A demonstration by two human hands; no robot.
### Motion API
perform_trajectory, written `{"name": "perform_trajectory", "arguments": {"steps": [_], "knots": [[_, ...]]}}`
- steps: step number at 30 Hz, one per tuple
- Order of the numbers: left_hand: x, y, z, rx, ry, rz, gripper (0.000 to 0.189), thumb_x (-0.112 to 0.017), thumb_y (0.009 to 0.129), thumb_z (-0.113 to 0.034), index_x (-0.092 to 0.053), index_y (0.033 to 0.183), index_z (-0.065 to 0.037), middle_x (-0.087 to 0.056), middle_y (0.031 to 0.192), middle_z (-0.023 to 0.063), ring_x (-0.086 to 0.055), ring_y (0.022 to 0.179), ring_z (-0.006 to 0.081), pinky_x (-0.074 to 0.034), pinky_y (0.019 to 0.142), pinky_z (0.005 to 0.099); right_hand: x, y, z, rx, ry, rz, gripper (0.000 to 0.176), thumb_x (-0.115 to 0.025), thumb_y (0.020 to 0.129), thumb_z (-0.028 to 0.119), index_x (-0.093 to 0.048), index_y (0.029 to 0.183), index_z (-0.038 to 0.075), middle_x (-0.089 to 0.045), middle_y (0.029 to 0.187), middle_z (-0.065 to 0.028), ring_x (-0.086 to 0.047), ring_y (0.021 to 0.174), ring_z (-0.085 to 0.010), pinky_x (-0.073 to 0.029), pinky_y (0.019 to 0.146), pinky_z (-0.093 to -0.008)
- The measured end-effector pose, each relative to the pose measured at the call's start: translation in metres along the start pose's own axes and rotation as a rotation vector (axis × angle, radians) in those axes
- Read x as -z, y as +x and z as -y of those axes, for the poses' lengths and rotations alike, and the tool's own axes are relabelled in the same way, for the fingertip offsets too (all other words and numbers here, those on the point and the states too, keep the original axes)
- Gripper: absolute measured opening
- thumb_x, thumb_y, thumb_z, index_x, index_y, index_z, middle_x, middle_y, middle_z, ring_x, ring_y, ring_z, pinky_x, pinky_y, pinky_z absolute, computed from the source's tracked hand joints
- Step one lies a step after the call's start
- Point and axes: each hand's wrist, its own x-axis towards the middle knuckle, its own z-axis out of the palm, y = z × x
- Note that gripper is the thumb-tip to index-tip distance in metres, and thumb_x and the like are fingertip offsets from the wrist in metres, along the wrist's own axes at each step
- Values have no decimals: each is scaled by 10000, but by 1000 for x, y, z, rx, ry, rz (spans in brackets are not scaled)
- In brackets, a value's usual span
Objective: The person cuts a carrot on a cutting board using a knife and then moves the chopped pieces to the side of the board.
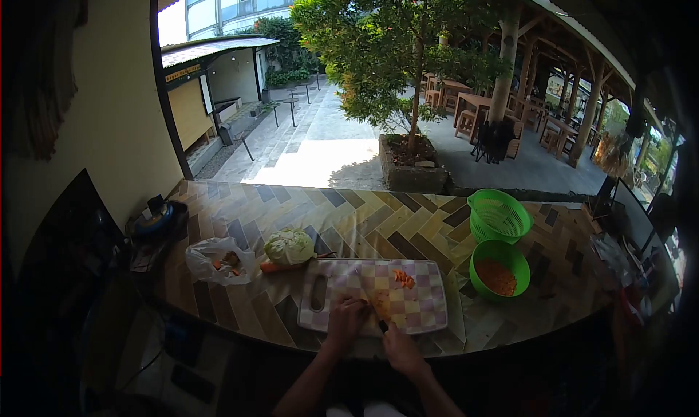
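Observation:
A checkered cutting board (426, 311) lies on the counter in front of me. My right hand (400, 348) is closed around the black handle of a knife (383, 327), its blade pointing away over the board. My left hand (348, 319) rests on the board just left of the blade, fingers curled down. Whatever sits under those fingertips is too dark and small to make out. Cut carrot pieces (403, 278) lie in a small heap on the board's far right part. Past the board's far left corner are a whole carrot (277, 266) and a cabbage (290, 246).
Right of the board stands a green bowl (524, 265) with finely cut orange food inside, and a green colander (499, 211) is behind it. A clear plastic bag (211, 251) with scraps lies at left. The wood-patterned counter (349, 220) ends at a courtyard with a tree.

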Motion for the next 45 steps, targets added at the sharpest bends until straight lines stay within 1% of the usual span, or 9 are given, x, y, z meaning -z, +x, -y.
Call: {"name": "perform_trajectory", "arguments": {"steps": [5, 8, 17, 20, 26, 29, 32, 35, 45], "knots": [[3, 4, -2, -30, 21, 43, 136, -668, 795, -165, -686, 826, -34, -693, 843, 128, -628, 832, 312, -463, 827, 405, 3, 5, 10, -29, -29, -8, 244, -480, 943, 168, -437, 1067, -38, -605, 852, -321, -582, 882, -492, -442, 737, -563], [2, 3, -1, -40, 17, 34, 113, -654, 799, -128, -673, 817, -18, -681, 830, 119, -612, 853, 325, -471, 819, 404, -10, 4, 0, -12, 6, -117, 261, -491, 943, 186, -456, 1062, -42, -607, 846, -317, -582, 878, -491, -443, 727, -551], [-5, 3, 10, -11, -14, 46, 139, -667, 798, -161, -722, 828, -37, -702, 886, 94, -612, 871, 299, -472, 820, 388, 3, -4, -4, 55, 129, -136, 253, -518, 941, 203, -455, 997, -36, -602, 840, -312, -577, 860, -495, -437, 703, -542], [2, 6, -1, 9, 4, 30, 136, -676, 798, -170, -723, 819, -44, -702, 869, 82, -610, 868, 303, -474, 819, 387, -5, -3, -7, 69, 127, -144, 255, -520, 942, 204, -448, 1002, -34, -601, 821, -314, -576, 851, -498, -438, 692, -543], [-3, 5, 2, 29, 12, -2, 127, -684, 794, -174, -722, 796, -53, -701, 841, 66, -612, 853, 298, -484, 799, 382, -4, -8, 12, -52, 97, -94, 252, -510, 940, 185, -430, 1033, -36, -596, 790, -321, -570, 831, -509, -443, 680, -556], [-3, 5, -1, 44, 19, -17, 118, -689, 786, -167, -720, 784, -53, -699, 839, 67, -614, 846, 295, -486, 784, 381, -4, -7, 16, -68, 25, -25, 262, -458, 949, 190, -424, 1082, -33, -617, 836, -308, -597, 837, -492, -458, 714, -574], [0, 8, -2, 19, 14, -1, 117, -692, 781, -165, -720, 779, -51, -698, 834, 65, -614, 846, 298, -488, 776, 378, -12, 1, 8, -2, 58, -85, 225, -471, 937, 156, -425, 1035, -41, -596, 868, -328, -570, 884, -504, -441, 737, -568], [-1, 7, 1, 36, 30, 22, 109, -688, 780, -163, -722, 783, -60, -699, 840, 61, -614, 852, 297, -489, 778, 377, -9, 3, 15, -75, 22, -40, 221, -461, 935, 144, -426, 1037, -48, -591, 902, -331, -567, 903, -503, -439, 752, -567], [-1, 15, 0, 142, -62, 29, 116, -734, 736, -185, -749, 792, -84, -705, 860, 56, -625, 862, 265, -482, 817, 359, -1, -4, -3, 4, 135, -144, 270, -524, 930, 188, -440, 1050, -38, -597, 852, -330, -575, 867, -497, -439, 714, -559]]}}
